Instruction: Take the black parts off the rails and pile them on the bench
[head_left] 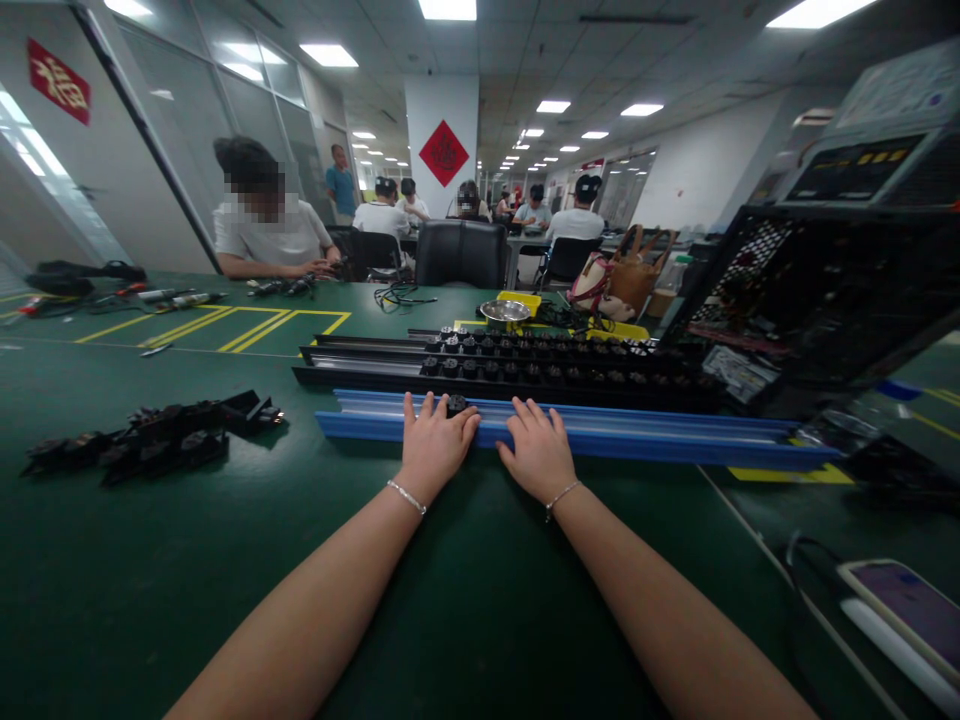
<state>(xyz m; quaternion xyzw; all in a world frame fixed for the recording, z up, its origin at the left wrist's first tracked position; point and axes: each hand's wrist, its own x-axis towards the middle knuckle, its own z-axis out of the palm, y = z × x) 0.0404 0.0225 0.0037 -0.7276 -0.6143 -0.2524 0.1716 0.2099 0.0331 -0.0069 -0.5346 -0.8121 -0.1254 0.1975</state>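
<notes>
A long blue channel rail (645,430) lies crosswise on the green table in front of me. My left hand (437,440) is over its left half, with a small round black part (457,404) between thumb and index finger; the other fingers reach into the channel. To the right, my right hand (541,450) grips the rail's near wall, fingers over the edge and thumb on the near side. Just behind lie black rails (360,365) carrying rows of similar black parts (510,368). The undersides of my fingers are hidden.
Black part strips (165,435) lie in a pile at left. A metal bowl (505,312) stands behind the rails. An open computer case (847,260) rises at right, with a phone (904,605) and cable nearer me. Across the table sits a person (262,220).
</notes>
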